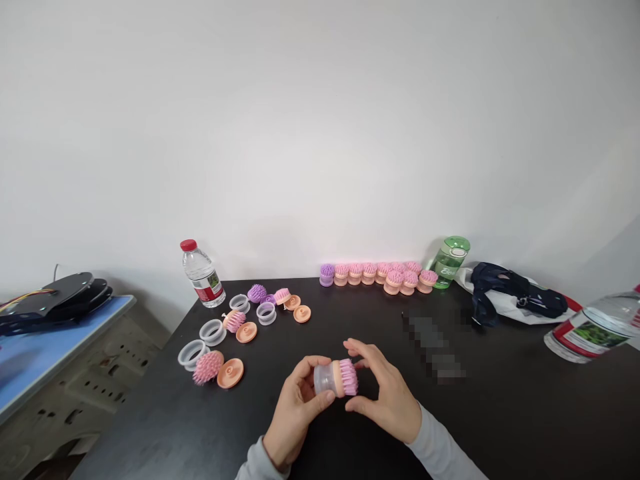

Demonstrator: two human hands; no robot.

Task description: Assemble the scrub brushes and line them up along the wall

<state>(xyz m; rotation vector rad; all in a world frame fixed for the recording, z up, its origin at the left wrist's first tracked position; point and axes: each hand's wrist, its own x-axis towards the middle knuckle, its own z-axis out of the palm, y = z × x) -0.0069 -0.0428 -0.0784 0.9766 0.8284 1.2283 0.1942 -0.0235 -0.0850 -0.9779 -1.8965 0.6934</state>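
Low over the black table, my left hand (300, 403) grips a small round scrub brush (338, 378) by its clear plastic cup, thumb in front and fingers behind. The brush lies on its side, its peach collar in the middle and its pink bristles facing right. My right hand (385, 392) is curved around the bristle end with thumb and fingers apart; whether a fingertip behind touches the bristles cannot be made out. To the left lie loose parts: clear rings (213, 332), peach discs (231, 373), pink bristle heads (208, 368) and a purple bristle head (257, 293).
Along the wall stands a row of pink brushes (369, 273) with one purple brush (327, 275) at its left end. A red-capped water bottle (203, 275), a green bottle (450, 262), a dark strapped bundle (525, 290) and a large bottle (590, 330) border the black table (150, 427).
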